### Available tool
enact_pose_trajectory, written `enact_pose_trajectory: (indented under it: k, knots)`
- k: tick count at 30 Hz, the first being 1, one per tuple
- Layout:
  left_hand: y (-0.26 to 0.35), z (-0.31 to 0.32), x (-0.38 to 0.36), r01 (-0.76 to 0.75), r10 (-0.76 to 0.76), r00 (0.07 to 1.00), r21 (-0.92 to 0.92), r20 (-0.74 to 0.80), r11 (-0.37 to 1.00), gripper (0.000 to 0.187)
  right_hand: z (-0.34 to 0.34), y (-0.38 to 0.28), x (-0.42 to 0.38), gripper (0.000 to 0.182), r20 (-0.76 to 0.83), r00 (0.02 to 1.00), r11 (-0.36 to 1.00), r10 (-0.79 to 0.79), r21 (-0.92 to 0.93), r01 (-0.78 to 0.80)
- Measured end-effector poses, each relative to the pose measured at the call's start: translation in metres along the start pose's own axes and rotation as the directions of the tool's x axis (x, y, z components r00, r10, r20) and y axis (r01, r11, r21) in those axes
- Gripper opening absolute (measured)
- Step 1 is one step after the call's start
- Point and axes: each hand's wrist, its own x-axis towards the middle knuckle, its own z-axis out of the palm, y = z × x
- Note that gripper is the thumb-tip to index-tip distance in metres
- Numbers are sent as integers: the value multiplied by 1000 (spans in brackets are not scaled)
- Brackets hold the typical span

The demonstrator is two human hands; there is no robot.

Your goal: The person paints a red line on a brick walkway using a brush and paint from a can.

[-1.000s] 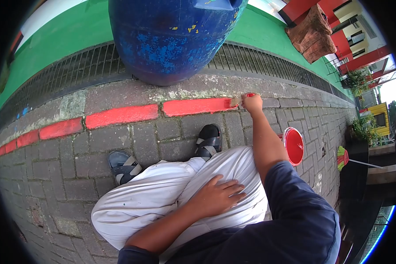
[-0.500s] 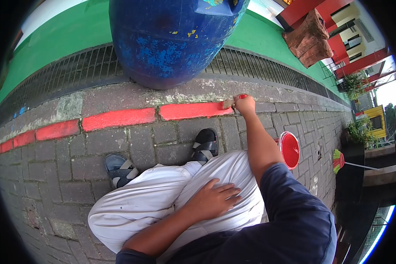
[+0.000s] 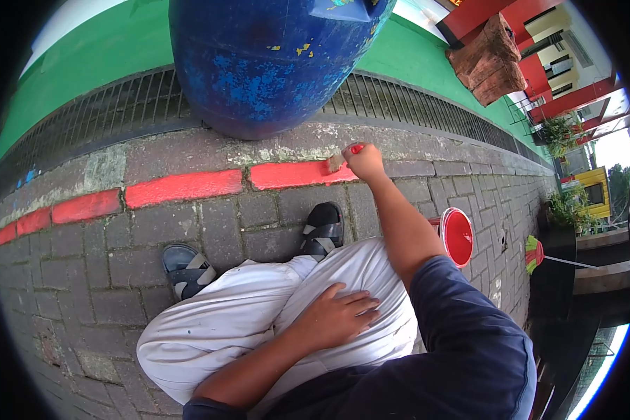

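Note:
My right hand (image 3: pixel 364 162) is closed around a paintbrush (image 3: pixel 336 163), whose bristles touch the right part of a wet-looking red brick (image 3: pixel 287 175). A bit of the red handle shows above my fingers. My left hand (image 3: pixel 339 318) lies on my thigh in white trousers, its fingers spread and holding nothing. Beside my right forearm stands a bucket of red paint (image 3: pixel 458 236). More red-painted bricks (image 3: pixel 183 189) run in a row to the left.
A blue barrel (image 3: pixel 273 66) stands beyond the painted row, next to a drain grate (image 3: pixel 406 101). My sandaled feet rest on grey paving (image 3: pixel 266 246). A reddish stump-like block (image 3: pixel 488 61), plants and a long-handled broom (image 3: pixel 533 254) are at the right.
My right hand and the brush have moved left along the red brick. My left hand stays on my thigh. The whole view has shifted slightly.

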Motion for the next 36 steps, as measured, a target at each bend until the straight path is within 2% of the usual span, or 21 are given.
enact_pose_trajectory:
  k: [1, 2, 3, 5, 8, 9, 10, 12, 15, 18, 19, 22, 25, 28, 30, 31, 34, 35, 36]
  knots:
    - [0, 0, 1, 0, 0, 1000, 2, -2, 1000, 29, -4, 13, 8, 37, -56, 998, 995, 0, -101, -5]
    - [-1, 0, 2, 1, -1, 1000, 3, -6, 1000, 29, -12, 28, 18, 37, -84, 992, 986, 96, -127, -107]
    - [0, 0, 2, 7, -7, 1000, -37, -2, 999, 28, -25, 25, 9, 36, -230, 966, 959, 122, -222, -174]
    - [0, 0, 3, 14, -13, 1000, -117, 4, 993, 27, -41, 52, 18, 36, -259, 948, 959, 186, -163, -233]
    - [1, -1, 2, 3, -2, 1000, -92, 11, 996, 27, -43, 47, 1, 37, -268, 957, 952, 110, -250, -180]
    - [1, 0, 3, -1, 2, 1000, -72, 17, 997, 27, -36, 45, -1, 36, -240, 968, 969, 68, -217, -122]
    - [1, 2, 3, -3, 4, 1000, -48, 22, 999, 27, -32, 34, -5, 34, -168, 986, 963, 8, -265, -53]
    - [0, 1, 2, -2, 2, 1000, -25, 23, 1000, 29, -15, 21, -3, 33, -128, 990, 979, -64, -199, 37]
    - [0, 1, 0, 8, -8, 1000, -29, 16, 1000, 29, 0, 21, 10, 34, 7, 999, 983, 40, 181, -41]
    - [-1, 1, 2, 8, -7, 1000, -14, 21, 1000, 29, -7, 50, 23, 37, -21, 993, 990, 120, 76, -118]
    - [0, 1, 1, 9, -9, 1000, -16, 23, 1000, 29, -30, 34, 3, 39, -82, 986, 986, 142, -81, -149]
    - [0, 2, 1, 8, -7, 1000, -29, 23, 1000, 29, -40, 63, 15, 38, -272, 939, 949, 213, -172, -265]
    - [0, 4, 2, 4, -3, 999, -32, 37, 999, 30, -40, 43, -2, 36, -274, 960, 957, 61, -257, -134]
    - [-2, 5, 2, 3, 0, 999, -47, 47, 999, 32, -1, 8, -6, 34, -160, 973, 947, -165, -300, 111]
    - [-3, 4, 1, 8, -6, 999, -55, 51, 998, 34, 22, -21, -11, 27, -39, 981, 982, -189, 0, 189]
    - [-3, 3, 0, 11, -8, 998, -53, 55, 999, 35, 26, -40, -20, 22, 35, 984, 971, -173, 175, 165]
    - [-2, 3, -1, 14, -10, 996, -49, 86, 999, 37, 43, -37, -18, 34, 34, 987, 988, -156, 21, 156]
    - [-2, 2, -1, 15, -11, 995, -39, 96, 999, 37, 49, -12, -1, 35, -20, 991, 991, -133, 4, 133]
    - [-2, 0, 0, 10, -6, 995, -41, 105, 999, 37, 35, -11, 0, 35, -56, 992, 991, -110, -88, 105]
